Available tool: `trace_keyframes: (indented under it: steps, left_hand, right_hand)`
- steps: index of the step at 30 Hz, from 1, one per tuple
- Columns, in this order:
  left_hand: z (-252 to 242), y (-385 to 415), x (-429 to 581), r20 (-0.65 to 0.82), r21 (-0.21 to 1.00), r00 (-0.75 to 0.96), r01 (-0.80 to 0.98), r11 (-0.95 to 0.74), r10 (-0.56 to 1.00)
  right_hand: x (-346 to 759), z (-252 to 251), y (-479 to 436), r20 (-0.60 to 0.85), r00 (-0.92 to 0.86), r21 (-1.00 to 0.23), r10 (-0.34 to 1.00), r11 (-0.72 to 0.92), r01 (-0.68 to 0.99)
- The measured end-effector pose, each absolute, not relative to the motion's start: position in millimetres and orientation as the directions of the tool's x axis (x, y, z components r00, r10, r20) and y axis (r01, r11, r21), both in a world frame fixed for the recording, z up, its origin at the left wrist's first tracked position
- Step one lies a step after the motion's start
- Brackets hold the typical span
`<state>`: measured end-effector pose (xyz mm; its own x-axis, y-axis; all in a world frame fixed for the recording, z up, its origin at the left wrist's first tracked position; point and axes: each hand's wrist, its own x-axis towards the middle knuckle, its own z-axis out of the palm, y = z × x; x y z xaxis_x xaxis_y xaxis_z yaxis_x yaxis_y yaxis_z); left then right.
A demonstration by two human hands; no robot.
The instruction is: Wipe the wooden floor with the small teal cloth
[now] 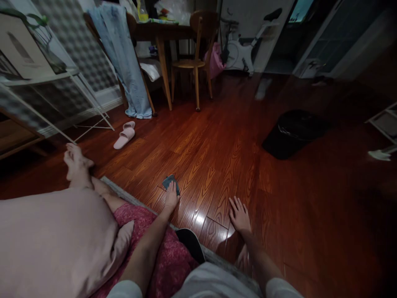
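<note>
Left grip (172,196), in the head view, is laid with fingers stretched forward over a small blue-grey cloth (168,180); the cloth is partly covered by the fingers, and whether any of it is pinched cannot be told. It is spread on the wooden floor (201,153), just beyond the edge of a grey mat (127,196); the right grip (240,215) is extended with fingers apart and nothing held, over bare boards, though contact with them cannot be told; pink slippers (125,135) and a black bin (293,132) are seen well apart from the cloth.

By judgement, a wiping stroke over the boards seems to be in hand; for the next move, light, even pressure through the left fingers is called for, so that the cloth is slid flat without bunching; the right grip might be used as a prop.
</note>
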<state>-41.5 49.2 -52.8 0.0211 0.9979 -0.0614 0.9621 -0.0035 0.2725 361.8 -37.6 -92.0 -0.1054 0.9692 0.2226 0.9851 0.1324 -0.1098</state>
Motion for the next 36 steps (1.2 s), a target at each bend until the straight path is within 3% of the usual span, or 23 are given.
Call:
trace_keyframes:
  steps: [4,9,14,17,24,27,29,31,36]
  left_hand:
    - [-56,43,-32,-0.097,0.279,0.105,0.957,-0.074,0.990]
    - [-60,15,21,-0.182,0.304,0.493,0.851,-0.428,0.851]
    - [-61,5,67,-0.146,0.203,0.623,0.779,-0.593,0.769]
    - [-56,23,49,-0.150,0.174,0.550,0.833,-0.526,0.821]
    - [-44,52,-76,-0.157,0.107,-0.053,0.992,0.070,0.986]
    - [-44,46,-88,-0.183,0.071,-0.144,0.985,0.159,0.972]
    - [-46,39,-70,-0.209,0.093,-0.032,0.994,0.053,0.977]
    - [-50,30,-39,-0.228,0.164,0.195,0.973,-0.160,0.954]
    - [-59,4,42,-0.234,0.392,0.736,0.669,-0.632,0.635]
  right_hand:
    - [361,-92,-37,0.224,-0.105,-0.113,0.969,0.133,0.985]
    - [361,-90,-37,0.221,-0.101,-0.109,0.970,0.128,0.986]
    - [361,-89,-37,0.225,-0.100,-0.110,0.969,0.128,0.986]
    - [360,-89,-37,0.242,-0.098,-0.102,0.965,0.126,0.987]
    - [358,-90,-36,0.262,-0.087,-0.107,0.961,0.118,0.987]
    - [358,-88,-36,0.242,-0.083,-0.112,0.967,0.113,0.987]
    - [359,-88,-36,0.226,-0.082,-0.112,0.971,0.109,0.988]
    - [360,-88,-36,0.215,-0.083,-0.111,0.973,0.109,0.988]
    - [361,-88,-37,0.222,-0.092,-0.104,0.971,0.117,0.988]
